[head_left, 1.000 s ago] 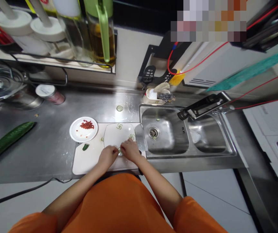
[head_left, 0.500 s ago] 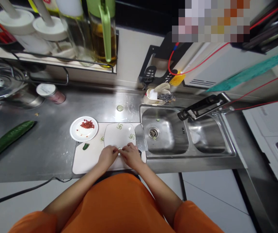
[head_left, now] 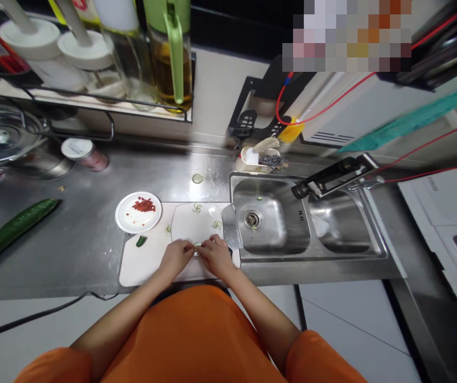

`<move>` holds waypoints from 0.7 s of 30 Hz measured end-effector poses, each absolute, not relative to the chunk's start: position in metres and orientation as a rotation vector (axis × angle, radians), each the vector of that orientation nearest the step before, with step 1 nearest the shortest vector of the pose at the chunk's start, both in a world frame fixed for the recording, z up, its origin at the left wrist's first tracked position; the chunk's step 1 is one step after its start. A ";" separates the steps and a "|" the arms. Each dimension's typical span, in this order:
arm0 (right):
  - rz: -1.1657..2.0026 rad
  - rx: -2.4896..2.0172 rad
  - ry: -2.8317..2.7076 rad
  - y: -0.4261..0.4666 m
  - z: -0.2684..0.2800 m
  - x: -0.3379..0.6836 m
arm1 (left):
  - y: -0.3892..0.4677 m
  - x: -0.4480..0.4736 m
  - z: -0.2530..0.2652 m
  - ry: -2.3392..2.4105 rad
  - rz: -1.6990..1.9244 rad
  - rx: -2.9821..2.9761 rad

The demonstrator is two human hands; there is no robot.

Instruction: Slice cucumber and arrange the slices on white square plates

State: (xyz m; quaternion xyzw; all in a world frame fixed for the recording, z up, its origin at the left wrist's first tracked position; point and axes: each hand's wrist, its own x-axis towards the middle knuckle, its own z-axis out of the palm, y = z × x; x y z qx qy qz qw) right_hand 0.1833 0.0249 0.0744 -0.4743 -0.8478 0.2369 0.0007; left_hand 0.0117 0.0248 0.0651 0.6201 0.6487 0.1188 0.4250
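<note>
Meeting at the near edge of the square plate point(head_left: 191, 226), it's left hand point(head_left: 177, 259) and right hand point(head_left: 214, 257), tips close together! Left hand is at the plate's near left corner, thumb and forefinger drawn in, the rest curled; whether they're clamped on anything, I cannot tell. Right hand, palm down at the near right corner, angles thumb and forefinger toward the left, other fingers slightly apart; its grip, too, I cannot call. Something pale green point(head_left: 197, 246) shows right by those fingertips, too tiny to name.

The square plate lies flat on the cutting board point(head_left: 143, 266), green swirls point(head_left: 216, 225) at its far edge and right side, printed or laid on, no telling! Just to its right, a cleaver point(head_left: 231, 226), broad blade alongside, black handle partly behind the right hand. Off the plate's left side, greenish scraps point(head_left: 168, 229); farther left, a dark green cucumber end point(head_left: 141, 241); beyond that, up and left of the square plate, a round white plate point(head_left: 123, 215) with red pieces point(head_left: 144, 205) gathered on it. Straight beyond the square plate, a thin slice point(head_left: 197, 178) on the steel counter point(head_left: 164, 170); well out to the plate's left, a long cucumber point(head_left: 17, 229); and over to its right, past the cleaver, the sink point(head_left: 288, 238) with two basins!
</note>
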 end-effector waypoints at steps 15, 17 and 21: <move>0.641 -1.691 -2.306 0.019 0.077 0.195 | 0.046 -0.052 0.055 2.066 0.276 1.633; 0.643 -1.682 -2.308 0.016 0.077 0.194 | 0.046 -0.050 0.051 2.071 0.231 1.655; 0.654 -1.669 -2.324 0.012 0.077 0.191 | 0.048 -0.049 0.045 2.070 0.223 1.676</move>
